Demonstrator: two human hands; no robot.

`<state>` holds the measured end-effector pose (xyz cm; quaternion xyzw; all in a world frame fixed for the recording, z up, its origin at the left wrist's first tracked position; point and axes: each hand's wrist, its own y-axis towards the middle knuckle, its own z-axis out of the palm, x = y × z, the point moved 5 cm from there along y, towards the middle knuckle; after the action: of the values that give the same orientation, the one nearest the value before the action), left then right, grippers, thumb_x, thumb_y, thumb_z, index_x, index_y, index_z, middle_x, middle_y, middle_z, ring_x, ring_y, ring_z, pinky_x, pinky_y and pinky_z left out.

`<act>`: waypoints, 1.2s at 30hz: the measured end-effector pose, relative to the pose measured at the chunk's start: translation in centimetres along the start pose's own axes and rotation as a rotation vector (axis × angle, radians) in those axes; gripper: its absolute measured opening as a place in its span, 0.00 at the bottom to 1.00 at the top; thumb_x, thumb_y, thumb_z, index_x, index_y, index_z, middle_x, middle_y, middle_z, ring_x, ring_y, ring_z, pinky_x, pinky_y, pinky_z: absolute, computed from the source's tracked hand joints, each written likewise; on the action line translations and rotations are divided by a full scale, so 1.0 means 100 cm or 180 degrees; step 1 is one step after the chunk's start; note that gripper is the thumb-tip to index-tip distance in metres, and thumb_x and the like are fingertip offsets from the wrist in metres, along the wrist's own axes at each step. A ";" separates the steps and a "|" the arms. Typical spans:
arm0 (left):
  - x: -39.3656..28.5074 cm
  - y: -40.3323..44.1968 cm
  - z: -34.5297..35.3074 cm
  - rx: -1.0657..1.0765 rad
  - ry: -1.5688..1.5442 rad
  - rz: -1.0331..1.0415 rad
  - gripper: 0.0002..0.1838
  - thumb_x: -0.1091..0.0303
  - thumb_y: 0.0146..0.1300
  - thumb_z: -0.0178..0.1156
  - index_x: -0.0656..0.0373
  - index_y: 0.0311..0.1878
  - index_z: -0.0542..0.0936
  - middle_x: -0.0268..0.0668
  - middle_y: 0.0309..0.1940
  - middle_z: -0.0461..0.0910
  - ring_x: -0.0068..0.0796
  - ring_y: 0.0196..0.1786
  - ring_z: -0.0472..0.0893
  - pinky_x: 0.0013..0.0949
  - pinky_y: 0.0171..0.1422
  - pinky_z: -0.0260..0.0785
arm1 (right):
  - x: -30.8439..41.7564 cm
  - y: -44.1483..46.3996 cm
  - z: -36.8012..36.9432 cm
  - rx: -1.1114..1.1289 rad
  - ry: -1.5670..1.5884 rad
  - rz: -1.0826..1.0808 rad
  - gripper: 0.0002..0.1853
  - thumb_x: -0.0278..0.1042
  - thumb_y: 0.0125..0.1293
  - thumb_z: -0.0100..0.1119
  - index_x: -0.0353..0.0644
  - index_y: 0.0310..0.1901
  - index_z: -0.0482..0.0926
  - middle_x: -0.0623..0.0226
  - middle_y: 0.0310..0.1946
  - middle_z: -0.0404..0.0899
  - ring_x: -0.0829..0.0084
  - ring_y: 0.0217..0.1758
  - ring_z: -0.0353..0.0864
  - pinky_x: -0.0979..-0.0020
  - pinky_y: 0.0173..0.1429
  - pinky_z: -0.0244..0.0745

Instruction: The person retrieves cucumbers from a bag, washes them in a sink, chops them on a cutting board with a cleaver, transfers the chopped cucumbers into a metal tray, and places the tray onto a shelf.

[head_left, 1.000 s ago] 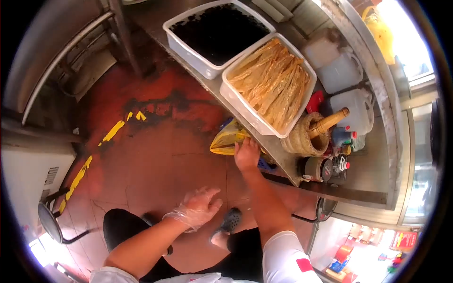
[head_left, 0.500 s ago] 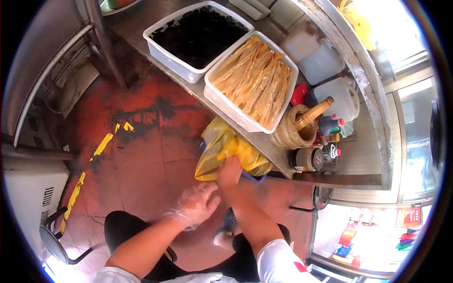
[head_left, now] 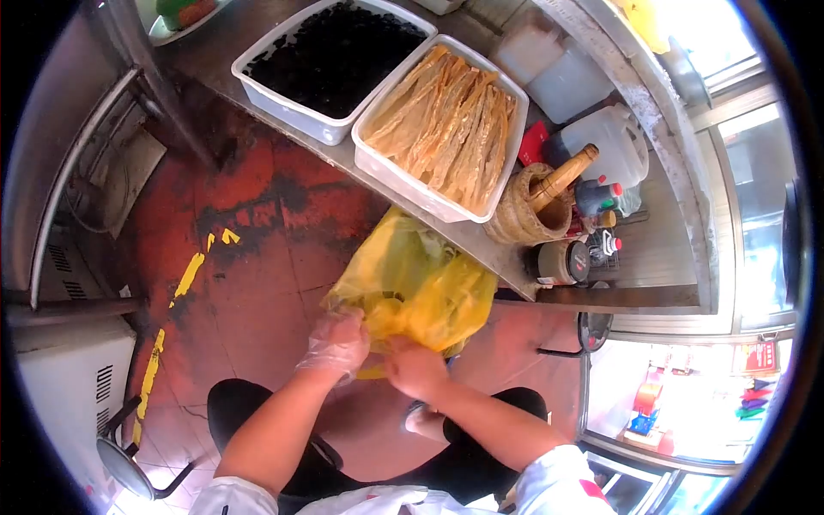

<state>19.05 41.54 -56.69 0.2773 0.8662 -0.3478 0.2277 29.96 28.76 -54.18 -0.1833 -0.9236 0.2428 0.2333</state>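
A thin yellow plastic bag [head_left: 429,292] is spread out below the counter's edge, between me and the counter. My left hand [head_left: 341,342], in a clear plastic glove, is closed on the bag's near left edge. The ungloved right hand [head_left: 415,369] pinches the near edge a little further right, fingers curled into the plastic. Creased and bulging, the bag is see-through in places, but I cannot make out its contents.
On the counter stand a tub of dark pieces in liquid [head_left: 335,60], a tub of tan dried sheets [head_left: 442,129], a stone mortar [head_left: 530,210] with a wooden pestle [head_left: 562,178], and a dark-lidded jar [head_left: 560,262]. Stools [head_left: 129,468] stand on the red tiled floor [head_left: 249,326].
My right hand has drawn back toward me with the bag's edge. My left hand has moved forward and closed on the bag, which is now spread wider.
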 end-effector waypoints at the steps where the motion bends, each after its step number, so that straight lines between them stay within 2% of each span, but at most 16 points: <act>1: 0.009 0.004 0.007 -0.0082 -0.0058 0.0031 0.18 0.61 0.68 0.58 0.58 0.57 0.82 0.53 0.55 0.83 0.57 0.56 0.83 0.54 0.62 0.76 | -0.004 -0.004 -0.023 0.0065 -0.0007 0.0197 0.21 0.43 0.70 0.57 0.37 0.57 0.79 0.47 0.51 0.84 0.47 0.51 0.86 0.50 0.52 0.84; 5: 0.000 0.001 -0.008 -0.0371 -0.0404 0.0349 0.18 0.63 0.68 0.58 0.58 0.58 0.82 0.53 0.56 0.82 0.57 0.58 0.82 0.53 0.65 0.75 | -0.026 -0.016 -0.112 -0.2376 0.0045 -0.0073 0.20 0.37 0.67 0.67 0.38 0.58 0.80 0.51 0.49 0.84 0.48 0.48 0.87 0.50 0.51 0.84; 9: -0.027 0.000 -0.006 -0.0431 -0.0278 0.1550 0.21 0.65 0.69 0.58 0.58 0.64 0.79 0.50 0.63 0.80 0.56 0.63 0.79 0.51 0.70 0.71 | -0.033 -0.032 -0.161 -0.3208 -0.1374 0.0178 0.27 0.37 0.64 0.71 0.38 0.64 0.77 0.51 0.51 0.84 0.48 0.50 0.87 0.54 0.55 0.83; 10: -0.037 -0.001 -0.006 -0.0397 -0.0307 0.1738 0.23 0.65 0.70 0.59 0.58 0.67 0.77 0.50 0.65 0.78 0.55 0.65 0.78 0.51 0.72 0.70 | -0.036 -0.035 -0.166 -0.3258 -0.1671 0.0411 0.29 0.38 0.65 0.71 0.39 0.65 0.76 0.50 0.50 0.85 0.48 0.51 0.87 0.55 0.56 0.83; 12: -0.049 -0.002 0.000 -0.0332 -0.0301 0.1948 0.25 0.65 0.71 0.59 0.58 0.70 0.75 0.49 0.68 0.76 0.55 0.68 0.76 0.50 0.75 0.68 | -0.060 -0.037 -0.167 -0.2883 -0.0920 0.0757 0.31 0.39 0.65 0.72 0.39 0.67 0.75 0.49 0.49 0.85 0.48 0.51 0.87 0.56 0.56 0.82; 13: -0.052 -0.001 0.007 -0.0299 -0.0270 0.1978 0.25 0.65 0.71 0.59 0.57 0.70 0.75 0.49 0.69 0.76 0.55 0.69 0.75 0.50 0.75 0.67 | -0.082 -0.033 -0.156 -0.2439 0.0112 0.0853 0.31 0.40 0.65 0.72 0.40 0.67 0.74 0.49 0.48 0.86 0.48 0.52 0.87 0.55 0.56 0.82; 15: -0.056 0.004 0.025 -0.0279 -0.0329 0.2051 0.25 0.64 0.71 0.59 0.57 0.70 0.76 0.50 0.68 0.76 0.55 0.68 0.76 0.50 0.75 0.68 | -0.135 -0.015 -0.120 -0.2252 0.1587 0.0501 0.23 0.35 0.69 0.68 0.40 0.64 0.77 0.58 0.40 0.87 0.58 0.43 0.88 0.63 0.48 0.83; 18: -0.055 0.013 0.039 -0.0281 -0.0530 0.1844 0.23 0.63 0.72 0.59 0.58 0.68 0.77 0.53 0.65 0.79 0.56 0.64 0.79 0.50 0.72 0.70 | -0.114 -0.033 -0.151 -0.2064 0.3112 0.0535 0.14 0.26 0.72 0.62 0.39 0.57 0.80 0.69 0.36 0.84 0.75 0.34 0.83 0.74 0.38 0.78; 19: -0.058 0.016 0.037 -0.0240 -0.0550 0.1599 0.23 0.62 0.73 0.57 0.58 0.68 0.78 0.54 0.63 0.80 0.56 0.62 0.80 0.51 0.70 0.72 | -0.100 -0.047 -0.166 -0.2124 0.4111 0.0238 0.11 0.19 0.72 0.57 0.39 0.52 0.82 0.75 0.33 0.81 0.87 0.29 0.74 0.81 0.32 0.69; 20: -0.059 0.018 0.038 -0.0194 -0.0569 0.1354 0.23 0.61 0.73 0.56 0.59 0.67 0.79 0.55 0.62 0.80 0.56 0.61 0.82 0.52 0.68 0.73 | -0.097 -0.057 -0.176 -0.2383 0.4236 -0.0135 0.11 0.18 0.71 0.59 0.39 0.52 0.81 0.75 0.33 0.81 0.87 0.28 0.73 0.82 0.31 0.66; 23: -0.050 0.028 0.043 -0.0420 0.0220 0.0392 0.23 0.56 0.75 0.53 0.57 0.67 0.79 0.56 0.58 0.83 0.59 0.58 0.83 0.55 0.64 0.74 | -0.071 -0.081 -0.194 -0.2426 0.4337 -0.0278 0.14 0.20 0.74 0.59 0.38 0.59 0.79 0.72 0.36 0.83 0.87 0.27 0.72 0.83 0.31 0.64; 26: -0.039 0.038 0.040 0.0299 0.0087 -0.0363 0.29 0.47 0.78 0.50 0.63 0.65 0.79 0.57 0.59 0.82 0.60 0.61 0.81 0.51 0.69 0.72 | -0.049 -0.101 -0.207 -0.2316 0.4413 -0.0427 0.18 0.23 0.76 0.59 0.37 0.66 0.75 0.66 0.43 0.87 0.88 0.28 0.73 0.84 0.32 0.66; 29: -0.054 0.043 0.022 0.0289 -0.0260 -0.0559 0.36 0.37 0.75 0.49 0.62 0.63 0.81 0.56 0.61 0.82 0.59 0.64 0.80 0.51 0.71 0.70 | -0.043 -0.114 -0.217 -0.2216 0.4535 -0.0903 0.22 0.24 0.78 0.57 0.37 0.71 0.70 0.58 0.52 0.87 0.88 0.30 0.74 0.84 0.33 0.68; 33: -0.053 0.040 0.032 -0.0312 -0.0412 -0.0267 0.36 0.39 0.71 0.59 0.60 0.68 0.78 0.59 0.63 0.80 0.60 0.65 0.80 0.50 0.71 0.71 | -0.033 -0.117 -0.215 -0.2009 0.4377 -0.1534 0.25 0.24 0.80 0.54 0.37 0.75 0.64 0.51 0.61 0.84 0.89 0.29 0.73 0.85 0.34 0.68; 34: -0.051 0.043 0.038 -0.0539 -0.0369 -0.0125 0.35 0.41 0.71 0.60 0.60 0.69 0.78 0.59 0.64 0.80 0.61 0.65 0.80 0.50 0.71 0.71 | -0.033 -0.118 -0.216 -0.1961 0.4409 -0.1609 0.26 0.23 0.80 0.53 0.38 0.76 0.62 0.50 0.63 0.83 0.87 0.33 0.76 0.85 0.38 0.70; 36: -0.039 0.051 0.050 -0.0274 -0.0176 -0.0462 0.34 0.45 0.70 0.62 0.60 0.70 0.77 0.60 0.62 0.81 0.60 0.65 0.80 0.51 0.70 0.71 | -0.033 -0.119 -0.218 -0.1859 0.4473 -0.1757 0.28 0.22 0.80 0.53 0.40 0.78 0.59 0.48 0.67 0.80 0.83 0.43 0.81 0.83 0.46 0.74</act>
<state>26.22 39.73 -60.16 0.1940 0.8916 -0.3333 0.2374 41.37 25.49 -32.09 -0.1119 -0.5993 -0.2465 0.7534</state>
